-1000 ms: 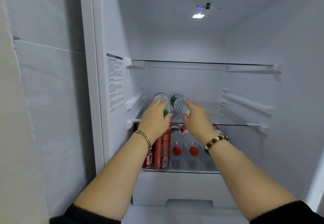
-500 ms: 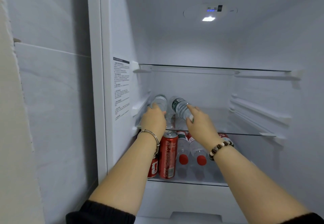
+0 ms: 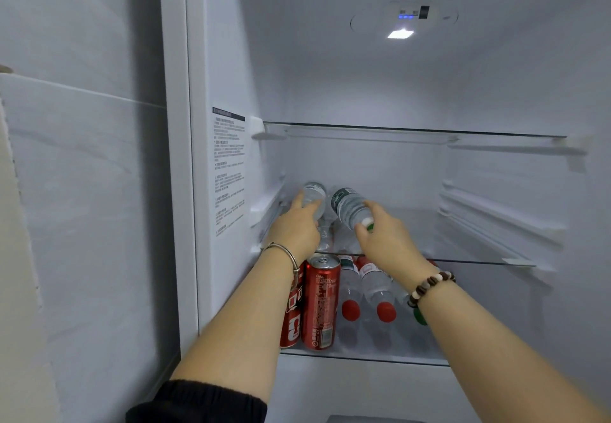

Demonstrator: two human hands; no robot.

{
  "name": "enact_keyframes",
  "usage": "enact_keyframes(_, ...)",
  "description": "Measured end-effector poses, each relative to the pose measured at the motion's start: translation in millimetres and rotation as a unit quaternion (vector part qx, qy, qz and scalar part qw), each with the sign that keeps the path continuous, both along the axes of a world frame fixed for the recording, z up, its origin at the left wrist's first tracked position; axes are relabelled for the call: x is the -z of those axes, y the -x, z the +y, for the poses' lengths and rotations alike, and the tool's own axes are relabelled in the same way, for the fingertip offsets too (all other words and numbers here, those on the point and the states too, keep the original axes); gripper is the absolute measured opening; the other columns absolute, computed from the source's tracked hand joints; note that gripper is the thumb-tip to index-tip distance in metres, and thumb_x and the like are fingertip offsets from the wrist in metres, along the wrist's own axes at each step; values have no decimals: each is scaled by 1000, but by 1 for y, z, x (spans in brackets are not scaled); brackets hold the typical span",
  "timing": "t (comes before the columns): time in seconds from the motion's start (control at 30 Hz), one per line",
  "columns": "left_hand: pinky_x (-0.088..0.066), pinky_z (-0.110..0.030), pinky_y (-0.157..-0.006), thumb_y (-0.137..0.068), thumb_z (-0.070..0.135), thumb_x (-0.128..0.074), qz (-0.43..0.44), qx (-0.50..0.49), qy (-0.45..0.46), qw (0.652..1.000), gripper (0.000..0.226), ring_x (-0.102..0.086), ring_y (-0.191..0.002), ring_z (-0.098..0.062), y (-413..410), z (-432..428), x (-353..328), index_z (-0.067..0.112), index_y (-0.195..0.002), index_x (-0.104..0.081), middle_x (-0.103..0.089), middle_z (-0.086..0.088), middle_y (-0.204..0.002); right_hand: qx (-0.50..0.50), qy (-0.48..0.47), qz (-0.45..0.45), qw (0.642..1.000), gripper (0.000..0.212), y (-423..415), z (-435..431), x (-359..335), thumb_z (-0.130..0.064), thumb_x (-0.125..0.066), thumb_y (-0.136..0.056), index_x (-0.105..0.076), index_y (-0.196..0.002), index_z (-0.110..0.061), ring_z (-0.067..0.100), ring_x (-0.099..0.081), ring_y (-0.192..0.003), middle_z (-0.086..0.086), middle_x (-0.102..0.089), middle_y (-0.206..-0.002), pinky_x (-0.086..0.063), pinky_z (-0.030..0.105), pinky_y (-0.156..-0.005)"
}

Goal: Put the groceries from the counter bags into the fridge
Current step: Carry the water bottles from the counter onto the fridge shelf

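Note:
Both my hands reach into the open fridge at the middle glass shelf. My left hand is closed on a clear water bottle lying at the shelf's left end. My right hand grips the cap end of a second water bottle with a dark green label, which lies beside the first one and points toward the back. The two bottles lie almost touching.
On the shelf below stand two red cans at the left and several water bottles with red caps lying beside them. The top glass shelf carries nothing. A printed label is on the fridge's left inner wall.
Both hands have pushed their bottles a little deeper onto the middle shelf. The view has shifted closer and slightly left, so the fridge fills more of the frame.

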State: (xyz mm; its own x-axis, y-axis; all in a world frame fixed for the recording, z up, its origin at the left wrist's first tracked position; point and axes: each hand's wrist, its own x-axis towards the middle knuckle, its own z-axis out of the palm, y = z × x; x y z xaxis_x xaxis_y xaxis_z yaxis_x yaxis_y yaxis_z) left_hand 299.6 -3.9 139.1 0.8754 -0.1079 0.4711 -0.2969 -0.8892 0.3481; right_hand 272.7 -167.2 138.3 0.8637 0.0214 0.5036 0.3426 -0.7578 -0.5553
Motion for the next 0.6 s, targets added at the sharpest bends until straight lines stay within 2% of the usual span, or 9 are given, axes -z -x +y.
enact_keyframes(0.07, -41, -36, -101, -90, 5, -48, -2, -5, 17, 1000, 62, -37, -134, -30, 1, 0, 0, 29, -145, -31, -9, -5, -158, -6, -10, 21, 1000, 52, 1, 2, -4, -25, -42, -95, -28, -145, -18, 9, -51, -56, 1, -61, -85, -38, 22, -49)
enact_keyframes(0.17, -40, -34, -98, -89, 6, -49, -31, -34, 42, 998, 58, -45, -126, -32, 3, 0, 2, 26, -143, -37, -24, -8, -154, -10, -15, 39, 999, 52, -2, 6, -11, -23, -43, -95, -29, -144, -16, 8, -53, -56, 2, -60, -91, -34, 18, -45)
enact_keyframes(0.27, -45, -35, -86, -93, 13, -48, -84, -67, 56, 993, 42, -55, -112, -31, 8, -2, 4, 19, -135, -46, -47, -10, -136, -18, -31, 32, 999, 52, -9, 13, -12, -19, -46, -92, -33, -143, -16, 8, -53, -57, 6, -59, -102, -38, 19, -47)
enact_keyframes(0.33, -45, -34, -79, -96, 23, -47, -106, -83, 74, 988, 33, -57, -106, -29, 12, -3, 3, 17, -128, -51, -56, -9, -125, -31, -36, 30, 998, 54, -13, 18, -12, -16, -46, -91, -34, -143, -17, 8, -53, -53, 4, -59, -101, -38, 16, -45)
enact_keyframes(0.37, -45, -34, -77, -97, 27, -47, -113, -87, 80, 987, 33, -58, -105, -29, 13, -4, 3, 17, -127, -52, -57, -8, -122, -39, -35, 30, 998, 54, -14, 21, -11, -16, -47, -91, -34, -144, -16, 9, -56, -56, 4, -60, -103, -38, 12, -47)
enact_keyframes(0.43, -44, -34, -77, -97, 29, -46, -122, -89, 85, 985, 33, -57, -105, -28, 14, -5, 4, 17, -127, -52, -56, -7, -124, -46, -33, 28, 998, 54, -16, 27, -12, -16, -47, -92, -33, -144, -15, 16, -63, -85, 7, -58, -120, -40, 11, -62)
enact_keyframes(0.47, -44, -34, -78, -97, 27, -46, -124, -89, 90, 984, 32, -57, -107, -27, 13, -5, 4, 16, -126, -53, -54, -7, -127, -46, -32, 26, 998, 54, -17, 29, -13, -17, -47, -93, -32, -145, -14, 18, -61, -98, 7, -56, -128, -39, 14, -69)
enact_keyframes(0.5, -45, -34, -80, -97, 23, -46, -125, -89, 98, 983, 31, -56, -107, -27, 12, -5, 5, 14, -126, -53, -51, -7, -130, -46, -32, 26, 998, 54, -19, 31, -13, -18, -47, -94, -31, -145, -13, 19, -59, -103, 7, -53, -133, -38, 16, -73)
enact_keyframes(0.6, -45, -35, -80, -94, 10, -46, -134, -96, 126, 978, 28, -57, -104, -28, 10, -6, 6, 8, -119, -58, -48, -7, -133, -51, -42, 34, 997, 56, -24, 36, -12, -20, -48, -93, -30, -146, -13, 12, -57, -84, 8, -54, -131, -40, 12, -60)
